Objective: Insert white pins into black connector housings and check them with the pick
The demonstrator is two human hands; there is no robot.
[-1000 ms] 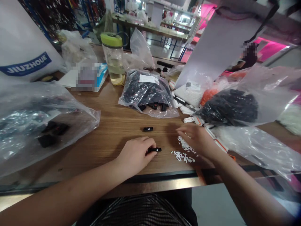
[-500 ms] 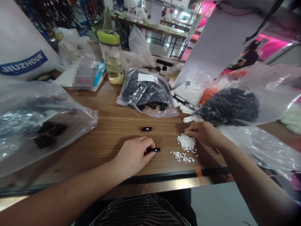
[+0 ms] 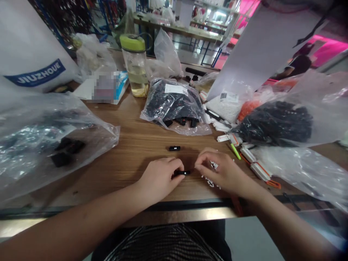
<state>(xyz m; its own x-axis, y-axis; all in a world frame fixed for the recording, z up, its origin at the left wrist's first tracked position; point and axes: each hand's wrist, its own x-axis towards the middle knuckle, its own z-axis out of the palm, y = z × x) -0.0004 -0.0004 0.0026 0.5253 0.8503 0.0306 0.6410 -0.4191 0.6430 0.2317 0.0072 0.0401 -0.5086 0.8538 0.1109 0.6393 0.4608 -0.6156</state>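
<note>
My left hand [image 3: 162, 177] rests on the table with thumb and fingers closed on a small black plastic part [image 3: 186, 173], which has a white dot on it. A second black part [image 3: 174, 148], with two white dots, lies on the wood just beyond. To the right, my right hand [image 3: 217, 167] hovers with thumb and forefinger pinched together, close to the held part. Whatever is between those fingertips is too small to make out. Beneath and behind that hand is a pile of small white pegs [image 3: 210, 182], mostly covered by it.
A clear bag of black parts [image 3: 174, 103] lies ahead, beside a green-lidded bottle [image 3: 135, 69]. More bags flank the table [image 3: 133, 141], at left [image 3: 65, 145] and right [image 3: 282, 121]. A yellow-green tool [image 3: 235, 151] lies near white strips [image 3: 259, 170]. Another person [image 3: 297, 65] is in the background.
My right hand has moved left and nearer from the far side of the white pile, toward the black part. My left hand keeps its hold. The whole view has shifted slightly.
</note>
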